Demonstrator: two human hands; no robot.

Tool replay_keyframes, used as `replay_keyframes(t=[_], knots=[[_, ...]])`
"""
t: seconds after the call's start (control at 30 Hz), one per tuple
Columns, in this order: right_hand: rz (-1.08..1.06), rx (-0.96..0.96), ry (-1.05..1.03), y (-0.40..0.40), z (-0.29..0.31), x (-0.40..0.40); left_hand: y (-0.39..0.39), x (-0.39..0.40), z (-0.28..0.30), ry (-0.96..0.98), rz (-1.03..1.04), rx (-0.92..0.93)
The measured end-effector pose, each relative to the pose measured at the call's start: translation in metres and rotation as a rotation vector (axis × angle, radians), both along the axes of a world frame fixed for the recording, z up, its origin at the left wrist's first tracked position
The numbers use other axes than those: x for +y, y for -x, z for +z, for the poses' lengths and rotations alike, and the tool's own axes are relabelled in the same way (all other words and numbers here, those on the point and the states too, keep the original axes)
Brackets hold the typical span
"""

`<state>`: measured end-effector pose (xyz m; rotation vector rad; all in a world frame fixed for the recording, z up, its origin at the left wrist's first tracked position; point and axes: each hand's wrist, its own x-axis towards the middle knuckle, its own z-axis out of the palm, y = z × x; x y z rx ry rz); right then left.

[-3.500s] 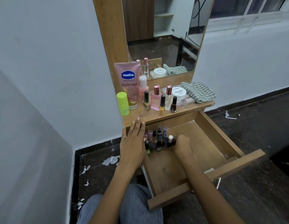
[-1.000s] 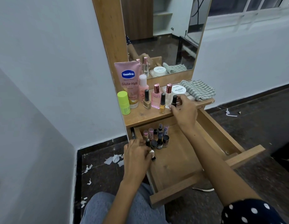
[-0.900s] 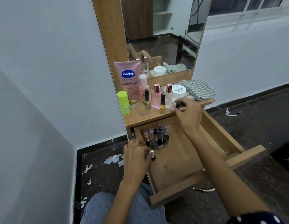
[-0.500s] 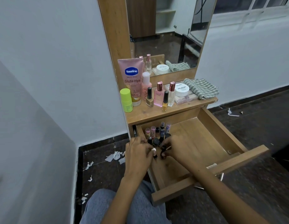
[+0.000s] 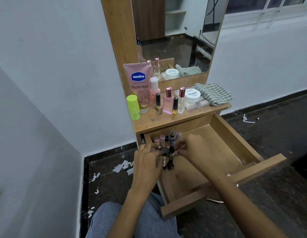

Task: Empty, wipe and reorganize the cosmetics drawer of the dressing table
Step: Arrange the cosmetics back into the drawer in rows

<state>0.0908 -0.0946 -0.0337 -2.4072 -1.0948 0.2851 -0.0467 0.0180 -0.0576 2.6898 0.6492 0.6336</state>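
Reorganizing step: both hands work at the cluster of small bottles [image 5: 166, 148] standing in the back-left corner of the open drawer [image 5: 235, 145], so the putting-back stage looks to be in hand
Left hand: the left hand [image 5: 147, 162] rests at the left edge of the cluster, its fingers [image 5: 159, 157] curled in against the front bottles; whether they actually pinch one I cannot tell
Right hand: the right hand [image 5: 188, 148] is blurred, just right of the cluster, its fingers [image 5: 179, 146] bent toward the taller bottles; their grip cannot be judged
Where the things lie: the bottles stand upright between the two hands, touching or nearly touching both; the rest of the drawer floor is bare wood
Still on the counter: Vaseline tube [image 5: 138, 83], green stick [image 5: 133, 107], nail polishes [image 5: 174, 107], perfume bottles [image 5: 168, 100], white jar [image 5: 192, 95] and checked cloth [image 5: 212, 93] on the counter [image 5: 156, 121]
Next move: probably steadying the row, then reaching up for another counter item; it calls for a gentle release so the packed bottles do not topple
Risk: a nudge could knock over the narrow upright ones
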Motion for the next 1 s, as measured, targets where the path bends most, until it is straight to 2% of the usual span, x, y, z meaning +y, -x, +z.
replay_keyframes(t=[0.07, 0.17, 0.47, 0.73, 0.9, 1.0], knots=[[-0.133, -0.013, -0.236, -0.005, 0.021, 0.004, -0.003, -0.001, 0.0, -0.05, -0.055, 0.018], [-0.296, -0.153, -0.516, -0.014, 0.04, 0.022, -0.009, -0.004, 0.0, -0.096, -0.123, 0.063], [-0.338, -0.326, -0.445, -0.034, 0.043, 0.063, -0.015, -0.006, -0.001, -0.131, -0.137, 0.11], [-0.379, -0.141, -0.495, -0.028, 0.043, 0.055, -0.015, -0.006, -0.006, -0.107, -0.124, 0.077], [-0.168, 0.073, -0.622, -0.016, 0.037, 0.012, -0.01, 0.006, -0.005, -0.058, -0.077, 0.007], [-0.076, 0.181, -0.505, -0.006, 0.016, -0.01, -0.008, 0.014, 0.002, -0.055, -0.026, -0.045]])
